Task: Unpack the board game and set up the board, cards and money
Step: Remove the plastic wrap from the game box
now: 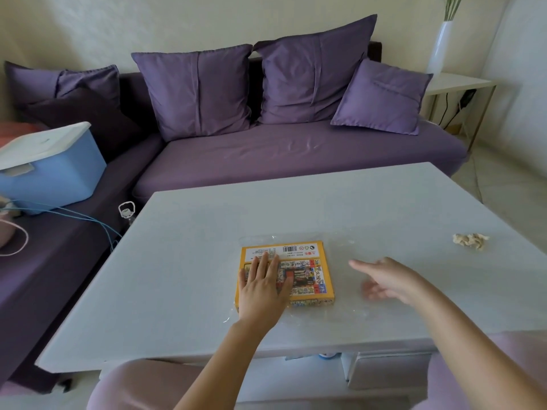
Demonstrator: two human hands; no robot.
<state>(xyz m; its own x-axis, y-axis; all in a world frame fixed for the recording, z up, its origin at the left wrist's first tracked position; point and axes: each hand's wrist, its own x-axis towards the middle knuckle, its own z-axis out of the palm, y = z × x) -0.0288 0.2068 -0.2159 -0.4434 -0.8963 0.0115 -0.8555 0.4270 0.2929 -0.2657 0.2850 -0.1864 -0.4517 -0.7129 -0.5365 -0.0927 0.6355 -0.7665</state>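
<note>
One game box (307, 270) lies shut at lower centre on the desk (177, 276), clear wrap (343, 306) around it, left hand (262, 287) flat on top, right hand (384, 281) spread just beside; board, cards, money all remain.

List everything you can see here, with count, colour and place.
game box: one, yellow, on the table
clear wrap: one, transparent, around the box
crumpled wad: one, beige, table's right side
table: one, white, before the sofa
sofa: one, purple, behind the table
cushions: at least four, purple, along the sofa back
storage bin: one, blue, white lid, sofa's left end
vase: one, white, on side table, far right
left hand: one, flat on the box
right hand: one, fingers relaxed, above the table right of the box
</note>
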